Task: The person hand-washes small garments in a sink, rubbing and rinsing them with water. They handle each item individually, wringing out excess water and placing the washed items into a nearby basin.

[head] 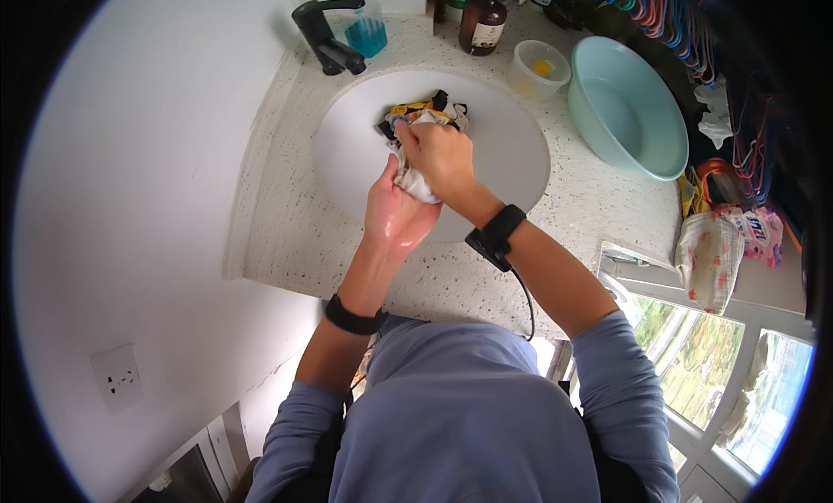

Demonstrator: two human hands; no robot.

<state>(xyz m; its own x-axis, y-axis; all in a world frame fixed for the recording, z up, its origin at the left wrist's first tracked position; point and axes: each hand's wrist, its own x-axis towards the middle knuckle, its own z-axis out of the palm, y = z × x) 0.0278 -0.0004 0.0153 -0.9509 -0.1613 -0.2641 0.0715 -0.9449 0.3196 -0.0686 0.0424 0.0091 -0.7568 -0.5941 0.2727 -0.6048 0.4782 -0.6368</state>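
Over the white basin [514, 168], both hands are on a bunched cloth [418, 185] with white, yellow and black parts. My right hand [444, 158] is closed over its white part from above. Underneath, my left hand [398, 210] is turned palm up, wet and shiny. The cloth lies across its fingers, which are mostly hidden. Beyond my hands, the crumpled yellow and black end [423, 109] sits towards the back of the basin.
A black faucet [323, 41] and a dispenser of blue liquid [366, 35] stand back left. Behind the basin are a brown bottle [483, 22] and a clear plastic tub [540, 67]. A light-blue washbasin [628, 109] leans right, near coloured hangers [670, 28]. A wall borders the left.
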